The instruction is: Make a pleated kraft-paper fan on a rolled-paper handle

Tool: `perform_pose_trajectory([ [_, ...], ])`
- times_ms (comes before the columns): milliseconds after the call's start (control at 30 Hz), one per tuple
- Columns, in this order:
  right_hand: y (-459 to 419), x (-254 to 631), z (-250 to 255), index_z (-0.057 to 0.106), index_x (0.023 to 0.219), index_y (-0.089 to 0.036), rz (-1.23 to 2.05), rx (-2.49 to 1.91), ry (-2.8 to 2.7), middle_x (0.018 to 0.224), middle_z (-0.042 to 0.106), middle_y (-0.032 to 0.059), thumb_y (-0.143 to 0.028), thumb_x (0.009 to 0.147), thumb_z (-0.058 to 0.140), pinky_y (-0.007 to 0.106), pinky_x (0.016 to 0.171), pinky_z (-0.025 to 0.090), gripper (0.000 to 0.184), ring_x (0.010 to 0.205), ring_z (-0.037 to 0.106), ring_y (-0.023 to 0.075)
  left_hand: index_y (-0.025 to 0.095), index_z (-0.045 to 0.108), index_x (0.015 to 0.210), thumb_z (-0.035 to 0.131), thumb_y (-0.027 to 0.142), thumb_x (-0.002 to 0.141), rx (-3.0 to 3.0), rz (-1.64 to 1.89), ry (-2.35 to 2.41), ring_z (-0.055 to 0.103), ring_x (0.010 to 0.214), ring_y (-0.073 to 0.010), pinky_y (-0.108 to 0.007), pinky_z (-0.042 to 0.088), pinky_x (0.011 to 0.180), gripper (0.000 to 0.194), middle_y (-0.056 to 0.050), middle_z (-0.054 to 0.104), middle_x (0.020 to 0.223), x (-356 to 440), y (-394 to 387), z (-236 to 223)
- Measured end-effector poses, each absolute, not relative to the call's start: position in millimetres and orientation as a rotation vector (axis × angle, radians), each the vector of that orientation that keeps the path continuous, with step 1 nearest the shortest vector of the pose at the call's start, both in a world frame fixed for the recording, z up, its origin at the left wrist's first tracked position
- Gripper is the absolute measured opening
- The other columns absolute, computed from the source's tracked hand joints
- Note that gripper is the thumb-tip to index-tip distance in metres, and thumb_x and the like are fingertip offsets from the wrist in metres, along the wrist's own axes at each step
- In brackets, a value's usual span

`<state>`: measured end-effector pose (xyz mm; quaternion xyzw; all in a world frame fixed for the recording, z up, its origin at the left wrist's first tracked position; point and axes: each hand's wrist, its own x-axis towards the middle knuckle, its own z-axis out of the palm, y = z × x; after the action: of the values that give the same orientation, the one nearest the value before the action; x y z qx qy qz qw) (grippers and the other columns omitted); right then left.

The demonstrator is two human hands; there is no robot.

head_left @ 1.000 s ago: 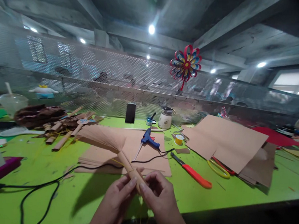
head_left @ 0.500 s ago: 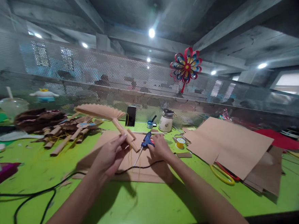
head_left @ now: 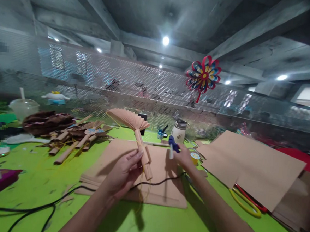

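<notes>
My left hand (head_left: 126, 170) is closed round the rolled handle of a brown pleated paper fan (head_left: 139, 141), its folded top pointing up and away. Yellow string dangles from the handle's lower end. To the right, my right hand (head_left: 184, 157) grips a blue hot glue gun (head_left: 173, 144), slightly blurred, with a white glue stick (head_left: 171, 153) at its back end. The gun is apart from the fan. Beneath both hands lies a stack of brown paper sheets (head_left: 154, 197), with a black cord (head_left: 155, 184) crossing above it.
Several finished-looking paper fans (head_left: 81, 139) lie at the left by brown crumpled material (head_left: 48, 122). Large brown sheets (head_left: 255, 165) and yellow-and-red scissors (head_left: 247, 203) are at the right. A bottle (head_left: 179, 132), a small blue pot (head_left: 160, 134) and a yellow spool (head_left: 195, 157) stand behind.
My right hand has drawn the glue gun away from the fan handle, to the right. The fan is turned more upright in my left hand. The view has shifted slightly.
</notes>
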<state>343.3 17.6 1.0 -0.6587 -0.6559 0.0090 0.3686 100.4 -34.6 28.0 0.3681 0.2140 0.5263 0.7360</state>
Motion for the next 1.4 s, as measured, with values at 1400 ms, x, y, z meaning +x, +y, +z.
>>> perform_pose_trajectory([
  [1400,-104.1,372.9,27.3,0.067,0.076,-0.016,0.725,-1.220,-1.892,0.070,0.056,0.0048,-0.050,0.097,0.035,0.027,0.058,0.037,0.051,0.064,0.049,0.0147,0.011,0.072,0.103,0.069,0.020,0.080,0.950,0.891,0.549,0.067,0.076,-0.0172,-0.028,0.053,0.077,0.025,-0.012,0.071,0.090,104.4,-43.7,25.7],
])
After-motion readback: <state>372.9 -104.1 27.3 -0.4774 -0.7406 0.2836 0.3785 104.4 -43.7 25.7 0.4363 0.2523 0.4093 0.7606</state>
